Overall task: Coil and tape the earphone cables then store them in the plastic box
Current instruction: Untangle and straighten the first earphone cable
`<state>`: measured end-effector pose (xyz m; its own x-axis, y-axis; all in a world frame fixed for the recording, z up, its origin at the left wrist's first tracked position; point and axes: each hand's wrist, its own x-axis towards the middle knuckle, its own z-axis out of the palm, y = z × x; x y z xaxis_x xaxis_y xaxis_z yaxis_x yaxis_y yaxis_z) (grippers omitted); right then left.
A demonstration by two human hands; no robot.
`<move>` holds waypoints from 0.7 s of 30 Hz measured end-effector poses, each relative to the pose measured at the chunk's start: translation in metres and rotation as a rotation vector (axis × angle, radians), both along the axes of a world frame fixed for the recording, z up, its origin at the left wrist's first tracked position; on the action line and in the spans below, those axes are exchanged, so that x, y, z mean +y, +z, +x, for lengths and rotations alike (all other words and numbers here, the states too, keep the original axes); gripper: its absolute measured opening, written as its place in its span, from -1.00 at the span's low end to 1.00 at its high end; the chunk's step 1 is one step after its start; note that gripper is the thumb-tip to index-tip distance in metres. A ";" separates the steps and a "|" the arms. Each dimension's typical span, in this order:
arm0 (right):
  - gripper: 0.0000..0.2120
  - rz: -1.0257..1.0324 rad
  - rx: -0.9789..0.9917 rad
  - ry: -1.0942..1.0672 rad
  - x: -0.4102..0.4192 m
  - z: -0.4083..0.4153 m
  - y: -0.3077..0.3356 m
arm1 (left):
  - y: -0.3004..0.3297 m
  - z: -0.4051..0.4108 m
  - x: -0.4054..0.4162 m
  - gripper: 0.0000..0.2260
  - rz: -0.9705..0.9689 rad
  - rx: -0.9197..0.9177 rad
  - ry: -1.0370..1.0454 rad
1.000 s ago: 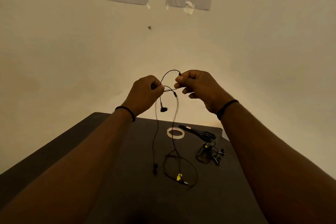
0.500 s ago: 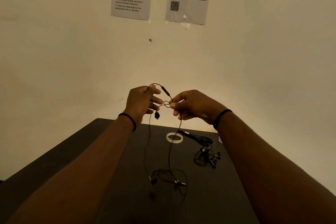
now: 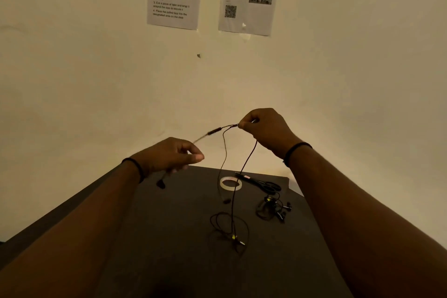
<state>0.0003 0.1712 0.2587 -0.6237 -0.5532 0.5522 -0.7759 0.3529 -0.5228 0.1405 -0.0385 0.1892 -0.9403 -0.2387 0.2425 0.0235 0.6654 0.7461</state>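
Head view: both hands pinch the cable (image 3: 226, 150) above the desk (image 3: 169, 237), left hand (image 3: 169, 157) on one branch, right hand (image 3: 263, 128) at the split; light, limp, tangle-prone, best held there.

The left hand (image 3: 169, 156) and right hand (image 3: 264, 128), close together a moment ago, have drawn apart, stretching the earphone cable (image 3: 214, 131) taut between them, the right now higher in the frame.
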 end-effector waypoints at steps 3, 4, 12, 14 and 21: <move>-0.89 0.007 0.022 0.002 -0.002 0.000 -0.002 | 0.001 0.003 0.006 -0.47 0.157 -0.053 -0.280; -0.89 -0.001 0.038 -0.005 -0.003 0.001 -0.002 | 0.001 0.002 0.006 -0.47 0.167 -0.069 -0.323; -0.84 -0.070 -0.273 0.142 0.006 0.017 0.017 | -0.014 -0.015 0.001 -0.69 -0.271 -0.163 0.233; -0.84 -0.005 -0.274 0.147 0.006 0.021 0.020 | -0.016 -0.014 0.005 -0.74 -0.155 -0.126 0.148; -0.83 0.076 -0.083 0.105 0.000 0.020 0.017 | 0.013 -0.005 0.034 -0.85 0.170 0.308 -0.058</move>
